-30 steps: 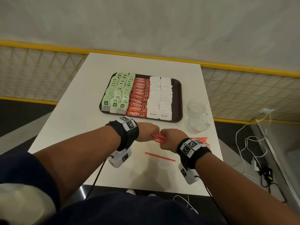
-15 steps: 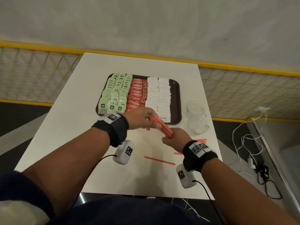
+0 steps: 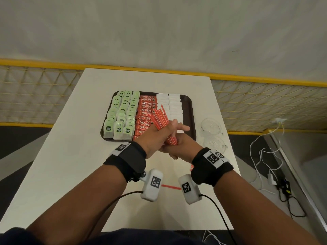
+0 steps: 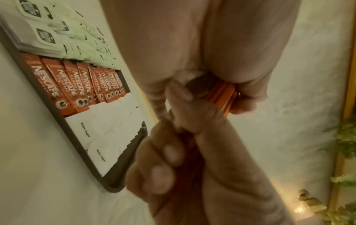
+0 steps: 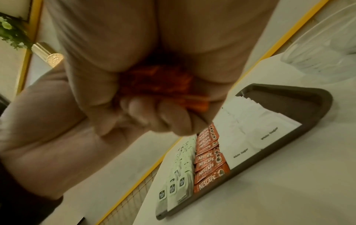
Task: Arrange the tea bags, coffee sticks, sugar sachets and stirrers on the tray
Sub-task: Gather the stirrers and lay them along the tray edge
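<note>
While both wrists are raised above the tray (image 3: 192,110), the stirrers (image 3: 160,119) are gripped by the curled left hand (image 3: 155,137) and right hand (image 3: 184,145), their length tilted up and away-left.

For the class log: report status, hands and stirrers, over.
Left hand and right hand both grip the bundle of thin red plastic stirrers, above the dark brown plastic tray. One loose red stirrer lies on the table.
</note>
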`<state>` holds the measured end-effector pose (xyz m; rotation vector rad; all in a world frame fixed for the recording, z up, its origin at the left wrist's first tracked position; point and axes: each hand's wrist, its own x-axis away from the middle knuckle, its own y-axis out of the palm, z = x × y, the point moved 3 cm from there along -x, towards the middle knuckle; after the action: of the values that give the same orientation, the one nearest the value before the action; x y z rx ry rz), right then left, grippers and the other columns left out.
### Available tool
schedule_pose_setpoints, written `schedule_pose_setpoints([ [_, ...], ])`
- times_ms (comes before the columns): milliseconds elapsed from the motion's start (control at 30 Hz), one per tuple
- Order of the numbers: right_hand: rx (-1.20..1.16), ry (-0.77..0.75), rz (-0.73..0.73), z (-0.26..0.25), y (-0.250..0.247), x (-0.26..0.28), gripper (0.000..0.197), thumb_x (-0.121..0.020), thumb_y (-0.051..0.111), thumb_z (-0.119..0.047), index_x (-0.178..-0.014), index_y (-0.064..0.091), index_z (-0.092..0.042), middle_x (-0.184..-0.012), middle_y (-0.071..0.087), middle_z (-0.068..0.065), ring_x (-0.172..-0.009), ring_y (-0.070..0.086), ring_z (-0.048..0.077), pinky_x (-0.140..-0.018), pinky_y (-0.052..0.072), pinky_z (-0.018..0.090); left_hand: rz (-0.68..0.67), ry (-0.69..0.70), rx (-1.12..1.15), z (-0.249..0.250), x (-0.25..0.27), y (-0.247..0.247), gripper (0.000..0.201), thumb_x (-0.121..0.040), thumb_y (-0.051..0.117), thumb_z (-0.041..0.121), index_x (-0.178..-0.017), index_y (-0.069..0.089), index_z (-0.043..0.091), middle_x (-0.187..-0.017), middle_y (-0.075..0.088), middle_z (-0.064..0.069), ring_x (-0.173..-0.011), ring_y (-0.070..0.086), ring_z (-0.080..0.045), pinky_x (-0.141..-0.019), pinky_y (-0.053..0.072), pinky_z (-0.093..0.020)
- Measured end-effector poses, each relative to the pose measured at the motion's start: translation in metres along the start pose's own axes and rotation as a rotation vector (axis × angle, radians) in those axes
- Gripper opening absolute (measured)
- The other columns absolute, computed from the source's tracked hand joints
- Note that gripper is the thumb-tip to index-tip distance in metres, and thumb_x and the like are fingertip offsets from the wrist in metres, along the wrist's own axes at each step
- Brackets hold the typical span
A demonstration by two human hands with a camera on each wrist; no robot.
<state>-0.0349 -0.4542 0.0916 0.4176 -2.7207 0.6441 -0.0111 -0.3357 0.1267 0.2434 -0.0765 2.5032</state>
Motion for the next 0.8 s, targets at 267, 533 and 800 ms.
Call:
schedule_pose_setpoints([
  [267, -0.945, 0.276, 0.114, 0.008, -0.011, -0.005, 0.079, -0.093, 0.034, -0.065, -0.123, 0.057, 0.004, -0.117, 0.067, 0.023, -0.106, 0.067, 0.036, -0.092, 0.054, 0.042, 0.286, 0.225, 0.299, 0.014, -0.016, -0.034, 0.042, -0.092, 0.047, 0.052, -0.068, 0.045, 0.017, -0.065, 0.042, -0.003, -0.079, 0.065, -0.017, -0.092, 0.047, -0.046],
  [533, -1.021, 0.214, 0.064, -0.018, -0.011, -0.012, 0.083, -0.096, 0.029, -0.065, -0.127, 0.053, 0.008, -0.121, 0.065, 0.026, -0.114, 0.063, 0.036, -0.097, 0.052, 0.041, 0.370, 0.238, 0.078, 0.009, -0.017, -0.036, 0.053, -0.089, 0.049, 0.056, -0.065, 0.047, 0.009, -0.067, 0.061, 0.000, -0.079, 0.065, -0.014, -0.065, 0.051, -0.012],
  [800, -0.606, 0.176, 0.133, -0.028, -0.019, -0.011, 0.061, -0.094, 0.037, -0.064, -0.116, 0.063, -0.012, -0.123, 0.067, 0.008, -0.111, 0.065, 0.021, -0.104, 0.046, 0.039, 0.246, -0.029, 0.142, -0.010, -0.012, -0.041, 0.040, -0.097, 0.056, 0.042, -0.069, 0.044, 0.017, -0.052, 0.034, 0.001, -0.048, 0.035, -0.019, -0.059, 0.045, -0.030],
])
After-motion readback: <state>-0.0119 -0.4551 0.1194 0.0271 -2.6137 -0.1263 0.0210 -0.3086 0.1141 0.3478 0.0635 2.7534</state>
